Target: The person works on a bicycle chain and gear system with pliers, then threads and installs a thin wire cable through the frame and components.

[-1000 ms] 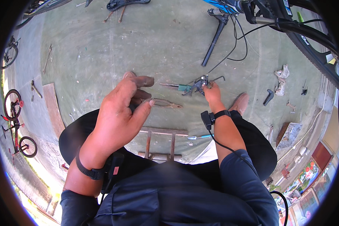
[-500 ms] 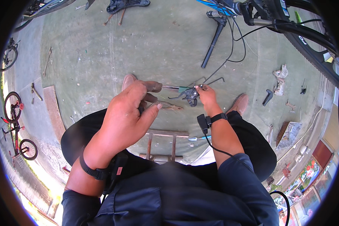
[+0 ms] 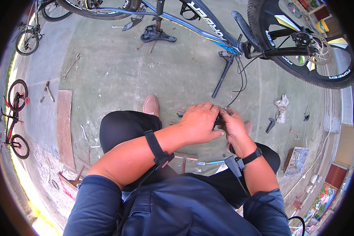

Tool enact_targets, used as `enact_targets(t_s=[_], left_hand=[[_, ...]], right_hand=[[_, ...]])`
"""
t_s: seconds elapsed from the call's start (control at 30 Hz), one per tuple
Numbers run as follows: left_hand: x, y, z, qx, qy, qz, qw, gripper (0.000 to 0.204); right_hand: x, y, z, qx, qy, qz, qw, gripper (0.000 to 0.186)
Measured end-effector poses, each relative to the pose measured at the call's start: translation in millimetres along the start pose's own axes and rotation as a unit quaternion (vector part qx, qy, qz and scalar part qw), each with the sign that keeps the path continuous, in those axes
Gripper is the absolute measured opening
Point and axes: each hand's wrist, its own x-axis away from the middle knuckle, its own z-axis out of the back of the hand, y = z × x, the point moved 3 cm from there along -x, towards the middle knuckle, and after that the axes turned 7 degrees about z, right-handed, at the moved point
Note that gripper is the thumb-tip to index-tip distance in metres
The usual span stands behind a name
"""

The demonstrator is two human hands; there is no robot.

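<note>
Okay, black part (image 3: pixel 217 122) sits between both hands, above the floor (image 3: pixel 185 74); right grip (image 3: pixel 233 125) pinching it, left grip (image 3: pixel 201 121) curled over it (fingertips hidden, can't tell if grasping).

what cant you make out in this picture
In the head view:
Black part: full shape hidden by the left hand and right hand.
Left hand's grip: hidden by its own back.
Blue upturned bicycle: cut off by the top edge.
Small dark object on floor, far right: too small to identify.
</note>
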Motion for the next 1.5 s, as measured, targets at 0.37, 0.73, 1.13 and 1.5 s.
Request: enact_targets(t_s=[0.37,0.73,1.13,1.5], left_hand=[[-14,4,-8,0.15,-0.05,0.086,0.984,0.06],[-22,3,-23,0.191,-0.168,0.049,0.966,0.064],[-19,15,-27,0.17,-0.193,0.081,0.963,0.067],[-5,27,-41,0.134,-0.209,0.032,0.968,0.073]], right_hand=[[-5,-23,40,-0.175,-0.07,-0.038,0.981,0.032],[-17,-12,57,-0.226,-0.032,-0.009,0.974,0.02],[-23,-18,60,-0.202,0.01,0.013,0.979,0.021],[-43,-33,62,-0.39,0.05,0.007,0.92,0.02]])
